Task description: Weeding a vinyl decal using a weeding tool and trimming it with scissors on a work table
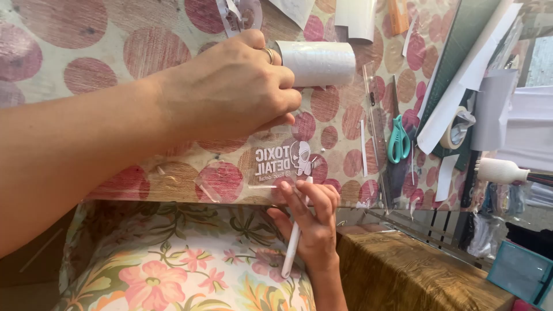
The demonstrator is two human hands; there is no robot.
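Left hand (230,92) is pinning the clear sticker sheet (282,161) flat near the table's (86,34) front edge, fingers curled down; right hand (311,219) is gripping a white weeding pen (292,247); working the tip slowly under the decal should avoid tearing.

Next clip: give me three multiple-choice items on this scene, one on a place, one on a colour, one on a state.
1. Where do the scissors lie?
A. right of the white decal
B. on the floral cloth
C. under the left hand

2. What colour are the scissor handles?
A. red
B. teal
C. black

3. What is the right hand doing?
A. resting open and empty
B. gripping a slim white tool
C. holding the tape roll

Key: 1 A, they rest on the dotted tabletop right of the white decal; 2 B, the loops are teal; 3 B, its fingers close round the slim white tool, while the left hand presses the clear sheet.
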